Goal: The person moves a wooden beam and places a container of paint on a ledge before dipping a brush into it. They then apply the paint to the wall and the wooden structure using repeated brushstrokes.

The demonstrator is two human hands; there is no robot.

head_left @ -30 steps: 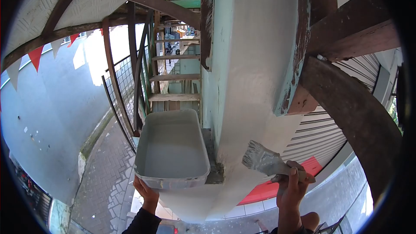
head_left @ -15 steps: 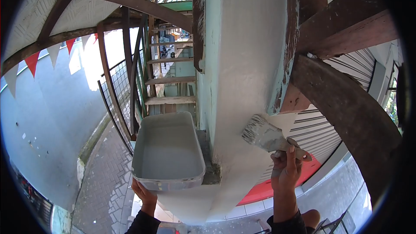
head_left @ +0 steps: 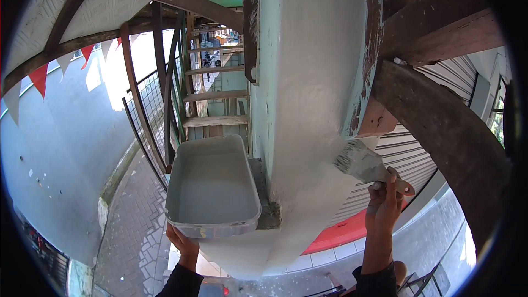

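Note:
My right hand is closed round the handle of a wide paintbrush. The brush is smeared with greyish-white paint, and its bristles overlap the right side of the pale painted pillar. Lower left, my left hand grips the near left corner of a clear plastic tub, its fingers partly hidden beneath. Pale grey paint lies inside the tub, which sits by a rough concrete ledge at the pillar's left side.
Wooden stairs with a metal mesh railing rise behind the tub. To the right, a curved dark beam meets the pillar in front of a slatted shutter. A paved path runs below on the left, beside a light blue wall.
My right hand and the paintbrush have moved right and slightly up, towards the pillar's right edge. My left hand stays at the tub, which appears slightly higher in view.

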